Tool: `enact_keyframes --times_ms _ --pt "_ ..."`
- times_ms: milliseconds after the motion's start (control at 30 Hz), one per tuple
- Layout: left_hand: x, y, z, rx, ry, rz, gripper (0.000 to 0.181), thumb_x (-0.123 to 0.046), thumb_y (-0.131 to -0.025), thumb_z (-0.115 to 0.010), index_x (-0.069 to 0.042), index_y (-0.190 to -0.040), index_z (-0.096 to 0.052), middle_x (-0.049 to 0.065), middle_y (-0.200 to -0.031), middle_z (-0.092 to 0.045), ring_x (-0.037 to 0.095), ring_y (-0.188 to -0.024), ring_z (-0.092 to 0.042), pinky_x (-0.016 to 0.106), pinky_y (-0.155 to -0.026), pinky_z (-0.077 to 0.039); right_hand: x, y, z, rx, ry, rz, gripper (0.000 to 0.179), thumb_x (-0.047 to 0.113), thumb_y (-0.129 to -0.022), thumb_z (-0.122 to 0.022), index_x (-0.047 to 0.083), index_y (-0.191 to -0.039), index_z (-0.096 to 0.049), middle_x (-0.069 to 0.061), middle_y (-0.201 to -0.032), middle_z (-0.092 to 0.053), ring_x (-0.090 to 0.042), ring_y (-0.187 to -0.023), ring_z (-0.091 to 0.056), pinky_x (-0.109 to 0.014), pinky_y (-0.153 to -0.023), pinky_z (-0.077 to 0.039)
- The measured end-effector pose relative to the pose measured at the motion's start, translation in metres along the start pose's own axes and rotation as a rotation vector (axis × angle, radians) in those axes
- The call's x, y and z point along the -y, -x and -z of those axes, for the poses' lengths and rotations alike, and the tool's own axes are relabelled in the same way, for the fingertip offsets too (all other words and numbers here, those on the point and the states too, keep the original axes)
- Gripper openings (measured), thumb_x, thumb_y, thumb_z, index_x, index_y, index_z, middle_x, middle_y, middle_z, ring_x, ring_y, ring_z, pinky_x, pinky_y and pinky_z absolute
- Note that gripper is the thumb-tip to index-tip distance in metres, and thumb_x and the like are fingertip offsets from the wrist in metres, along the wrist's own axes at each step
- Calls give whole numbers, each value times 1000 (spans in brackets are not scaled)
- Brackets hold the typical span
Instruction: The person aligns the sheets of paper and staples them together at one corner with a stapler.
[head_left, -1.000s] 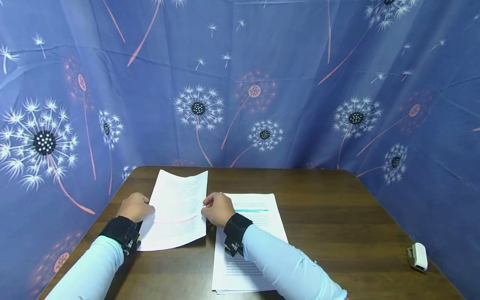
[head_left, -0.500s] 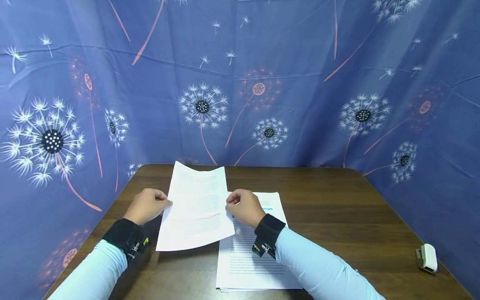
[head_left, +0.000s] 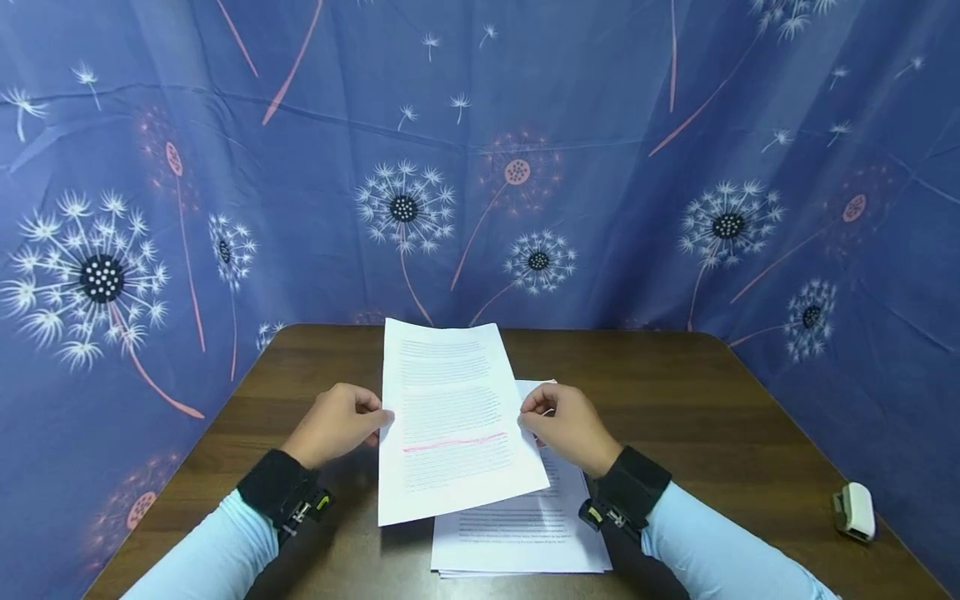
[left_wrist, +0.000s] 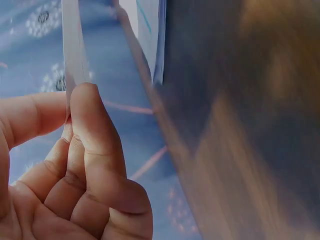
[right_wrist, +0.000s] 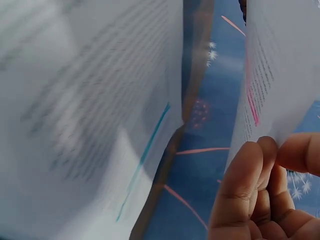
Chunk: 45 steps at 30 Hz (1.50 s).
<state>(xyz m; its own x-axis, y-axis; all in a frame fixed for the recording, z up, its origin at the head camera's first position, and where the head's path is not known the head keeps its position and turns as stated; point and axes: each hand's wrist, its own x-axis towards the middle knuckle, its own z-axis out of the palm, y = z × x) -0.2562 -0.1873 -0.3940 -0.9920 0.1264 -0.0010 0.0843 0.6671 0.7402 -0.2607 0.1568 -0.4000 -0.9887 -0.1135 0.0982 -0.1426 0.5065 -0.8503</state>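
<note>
A printed sheet of paper (head_left: 450, 417) with a pink highlighted line hangs above the table, tilted a little. My left hand (head_left: 341, 423) pinches its left edge between thumb and fingers; the left wrist view shows that thumb (left_wrist: 97, 130) pressed on the thin edge. On the opposite edge, my right hand (head_left: 573, 427) pinches the same sheet. Below and partly behind it lies a stack of printed papers (head_left: 525, 542), its upper part mostly hidden. The right wrist view shows a blue highlighted line (right_wrist: 145, 155) on the stack's top page.
A small white-and-grey object (head_left: 853, 512), perhaps a stapler, stands at the right of the brown wooden table (head_left: 720, 433). Behind the table hangs a blue cloth (head_left: 615, 167) with a dandelion print.
Both hands have carried the pink-marked sheet to the right, from beside the stack to above it. The stack and the white object stay in place.
</note>
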Motion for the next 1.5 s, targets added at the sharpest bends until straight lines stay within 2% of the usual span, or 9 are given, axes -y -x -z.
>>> enact_keyframes --times_ms 267,467,633,800,933,1500 --pt "-15 4 -28 53 -23 -50 21 -20 -94 -76 -16 -74 -73 3 -68 -66 18 -61 -61 30 -53 -43 -12 23 23 18 57 -16 6 6 -89 -73 11 -90 -69 -7 -83 -63 -23 -76 -59 -31 -58 -55" --pt "-21 7 -44 90 -23 -114 22 -19 -94 -75 -15 -73 -71 4 -67 -65 14 -58 -58 30 -52 -46 -23 31 35 25 112 -20 7 5 -89 -72 11 -89 -69 -6 -82 -62 -21 -73 -59 -29 -54 -52" --pt "-21 4 -54 121 -43 -149 24 -20 -94 -76 -14 -72 -70 -1 -61 -61 12 -53 -54 27 -48 -42 -31 37 42 49 176 -41 8 7 -87 -74 13 -88 -68 -5 -80 -61 -19 -70 -58 -28 -54 -48" --pt "-22 1 -63 120 -54 -140 21 -21 -94 -76 -15 -74 -71 -3 -63 -61 13 -54 -55 28 -47 -41 -35 42 45 64 268 -35 12 9 -86 -77 16 -84 -68 -1 -77 -60 -18 -72 -55 -26 -56 -42" --pt "-24 0 -69 114 -63 -126 19 -21 -93 -77 -15 -76 -72 -2 -65 -63 14 -55 -55 28 -46 -40 -38 44 45 87 298 -24 15 8 -84 -77 17 -80 -67 0 -74 -60 -16 -69 -55 -25 -55 -40" --pt "-19 -4 -83 146 -122 -63 23 -22 -91 -79 -16 -71 -71 -1 -65 -64 18 -53 -53 29 -45 -36 -49 48 43 163 296 -37 15 6 -80 -77 15 -77 -65 0 -70 -59 -16 -63 -54 -24 -51 -37"
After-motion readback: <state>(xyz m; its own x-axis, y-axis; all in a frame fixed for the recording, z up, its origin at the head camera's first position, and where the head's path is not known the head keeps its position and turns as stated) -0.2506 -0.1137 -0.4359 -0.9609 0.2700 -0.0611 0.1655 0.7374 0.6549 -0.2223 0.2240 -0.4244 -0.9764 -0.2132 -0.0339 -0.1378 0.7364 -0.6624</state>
